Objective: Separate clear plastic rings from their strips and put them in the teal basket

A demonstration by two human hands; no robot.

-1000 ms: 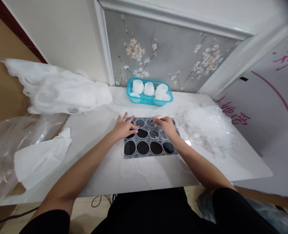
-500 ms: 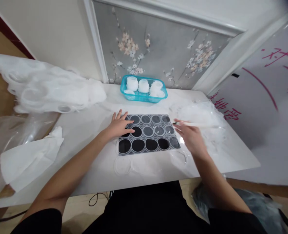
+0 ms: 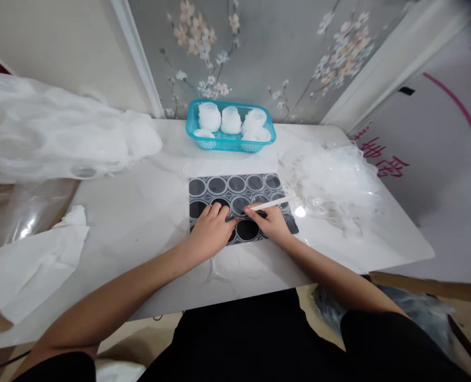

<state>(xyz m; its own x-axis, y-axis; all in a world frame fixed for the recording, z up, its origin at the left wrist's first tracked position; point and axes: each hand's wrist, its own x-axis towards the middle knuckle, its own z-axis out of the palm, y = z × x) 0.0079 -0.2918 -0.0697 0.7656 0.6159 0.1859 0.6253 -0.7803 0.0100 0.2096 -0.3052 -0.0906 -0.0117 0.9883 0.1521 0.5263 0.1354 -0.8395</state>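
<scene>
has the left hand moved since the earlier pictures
Yes: judged against the blue basket, the left hand has moved right and toward the person's body.

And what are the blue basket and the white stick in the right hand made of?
The blue basket looks like shiny plastic: its rim is glossy, and the white pieces show faintly through its front wall. The white stick in the right hand looks smooth and plain; it could be plastic or painted wood, as it is too small here to show any grain.
</scene>
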